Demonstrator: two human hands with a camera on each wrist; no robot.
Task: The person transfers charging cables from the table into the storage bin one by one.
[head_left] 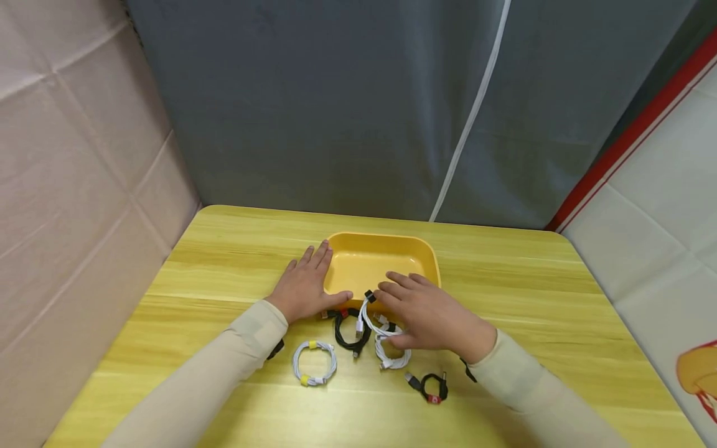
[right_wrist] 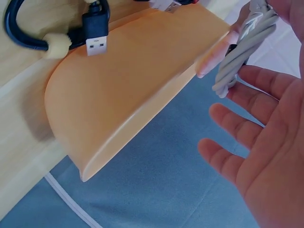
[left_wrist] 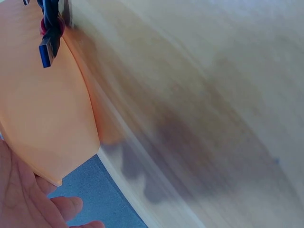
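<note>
A yellow tray (head_left: 431, 255) stands in the middle of the wooden table (head_left: 532, 292). My left hand (head_left: 305, 285) lies flat against the tray's left side, fingers straight, thumb along the near rim. My right hand (head_left: 420, 309) hovers at the tray's near right corner and pinches a coiled white cable (head_left: 366, 314), lifting part of it. In the right wrist view the white cable (right_wrist: 242, 47) hangs by my right hand (right_wrist: 270, 152) beside the tray (right_wrist: 128, 80); the other fingers are spread. A black cable coil (head_left: 351, 328) lies between my hands.
Another white coil (head_left: 394, 358) lies under my right hand. A white coil with yellow ties (head_left: 315, 363) and a small black coil with a red tie (head_left: 432, 387) lie nearer me. A grey backdrop (head_left: 347, 106) with a white cord (head_left: 470, 118) closes the far edge.
</note>
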